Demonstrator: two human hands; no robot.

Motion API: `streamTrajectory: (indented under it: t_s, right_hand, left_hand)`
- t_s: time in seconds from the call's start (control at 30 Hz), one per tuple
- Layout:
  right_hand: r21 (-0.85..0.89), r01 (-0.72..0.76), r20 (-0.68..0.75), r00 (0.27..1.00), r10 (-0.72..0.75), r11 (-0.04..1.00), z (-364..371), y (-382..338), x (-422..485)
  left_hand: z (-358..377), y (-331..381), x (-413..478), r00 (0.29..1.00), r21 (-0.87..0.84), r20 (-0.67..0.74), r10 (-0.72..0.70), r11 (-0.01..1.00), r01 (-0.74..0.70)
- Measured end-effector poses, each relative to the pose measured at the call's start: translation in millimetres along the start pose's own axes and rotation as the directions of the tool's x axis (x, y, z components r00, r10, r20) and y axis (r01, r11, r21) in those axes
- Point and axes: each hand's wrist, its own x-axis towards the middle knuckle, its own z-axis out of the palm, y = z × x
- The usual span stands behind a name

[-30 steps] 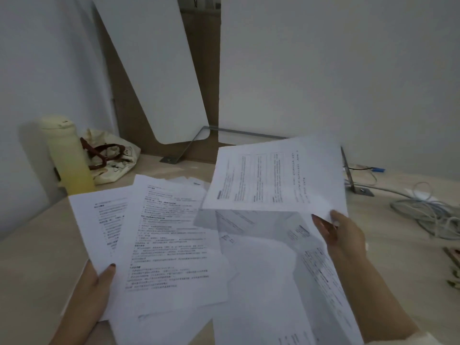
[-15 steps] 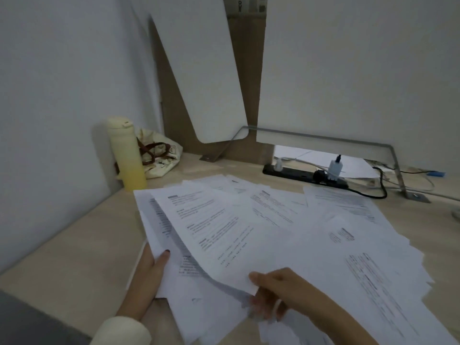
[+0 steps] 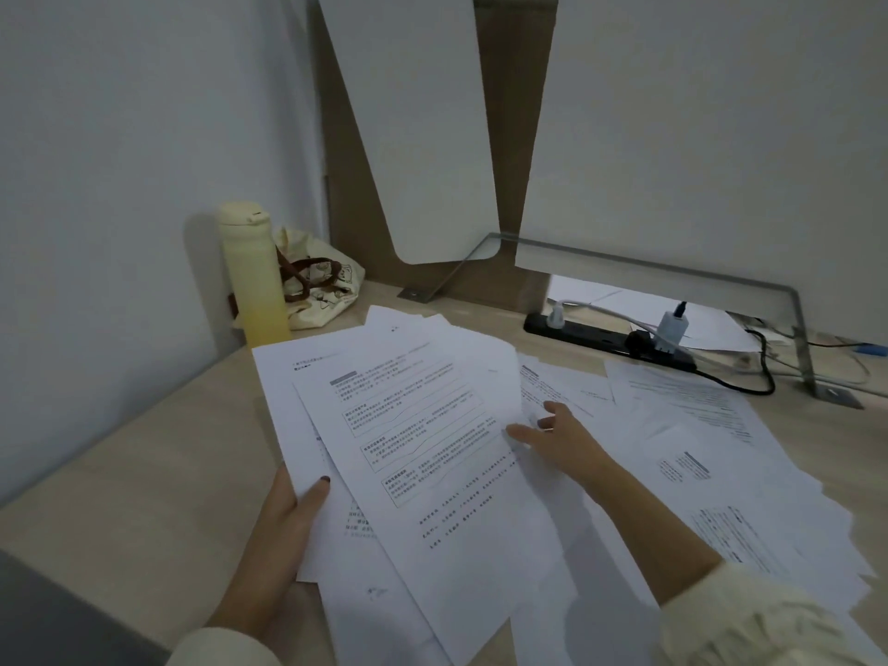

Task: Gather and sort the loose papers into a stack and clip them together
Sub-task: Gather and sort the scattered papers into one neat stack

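Note:
Several printed white sheets lie fanned across the wooden desk. My left hand (image 3: 283,516) grips the lower left edge of a gathered bunch of papers (image 3: 418,439), thumb on top. My right hand (image 3: 560,437) rests on the right edge of that bunch's top sheet, fingers spread and touching the paper. More loose papers (image 3: 711,454) lie spread to the right, partly under my right forearm. No clip is visible.
A pale yellow bottle (image 3: 252,276) and a cloth bag (image 3: 319,286) stand at the back left by the wall. A black power strip (image 3: 605,341) with plugs and cables lies at the back right, under a metal bracket (image 3: 797,329). White panels rise behind.
My right hand laid its sheet on the bunch and has moved from the front edge up to the right edge. The bunch in my left hand has grown.

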Motion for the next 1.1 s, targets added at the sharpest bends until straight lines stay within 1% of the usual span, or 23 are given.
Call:
streamTrajectory:
  t_s: [0.1,0.17,0.2,0.23,0.27,0.37,0.43,0.5,0.57,0.6,0.63,0.7,0.77,0.83,0.93,1.0,1.1]
  right_hand:
    - [0.097,-0.049,0.070,0.997,0.042,0.994,6,-9,11]
    - [0.110,-0.027,0.154,0.988,0.009,0.994,9,-13,12]
    - [0.101,0.007,0.196,0.980,-0.027,0.995,12,-14,13]
    - [0.091,0.046,0.225,0.972,-0.066,0.995,13,-15,13]
    - [0.089,0.090,0.235,0.966,-0.109,0.992,14,-16,11]
    - [0.081,0.214,0.198,0.954,-0.226,0.973,15,-20,5]
    - [0.098,0.274,0.180,0.941,-0.287,0.957,12,-21,-3]
    - [0.177,0.308,0.171,0.926,-0.337,0.935,5,-21,-12]
    - [0.248,0.335,0.160,0.911,-0.379,0.909,-5,-23,-25]
    - [0.278,0.353,0.150,0.903,-0.403,0.894,-13,-26,-32]
    - [0.317,0.370,0.135,0.894,-0.428,0.873,-22,-28,-39]
    - [0.419,0.391,0.103,0.876,-0.471,0.820,-44,-36,-55]
    - [0.498,0.400,0.107,0.852,-0.513,0.769,-66,-45,-73]
    - [0.516,0.416,0.138,0.822,-0.552,0.749,-84,-53,-90]
    - [0.505,0.453,0.131,0.801,-0.584,0.734,-99,-58,-109]
    - [0.517,0.473,0.078,0.804,-0.589,0.714,-103,-57,-117]
    - [0.556,0.483,-0.010,0.817,-0.576,0.676,-108,-49,-124]
  left_hand:
    - [-2,1,-1,0.998,-0.123,0.046,-0.042,0.991,0.047]
    - [-1,6,-1,0.995,-0.154,0.100,-0.006,0.988,0.021]
    - [0,8,-1,0.993,-0.141,0.120,0.013,0.990,0.004]
    - [3,9,0,0.994,-0.141,0.109,0.010,0.990,0.005]
    - [5,9,0,0.996,-0.159,0.085,-0.025,0.987,0.039]
    - [9,13,7,0.989,-0.287,0.065,-0.136,0.946,0.149]
    - [8,18,11,0.987,-0.358,0.053,-0.153,0.920,0.162]
    - [9,25,6,0.987,-0.371,0.098,-0.124,0.916,0.152]
    - [14,39,1,0.987,-0.274,0.138,-0.076,0.955,0.111]
    - [16,48,-2,0.989,-0.219,0.138,-0.045,0.973,0.075]
    - [18,60,-3,0.990,-0.203,0.140,0.008,0.979,0.021]
    - [22,84,-2,0.983,-0.228,0.151,0.103,0.971,-0.067]
    - [28,109,0,0.965,-0.241,0.179,0.189,0.960,-0.143]
    - [38,130,-1,0.921,-0.237,0.260,0.291,0.944,-0.231]
    - [58,150,-6,0.869,-0.233,0.334,0.364,0.926,-0.298]
    - [70,158,-11,0.848,-0.243,0.337,0.410,0.908,-0.342]
    - [78,158,-16,0.856,-0.275,0.306,0.417,0.899,-0.340]
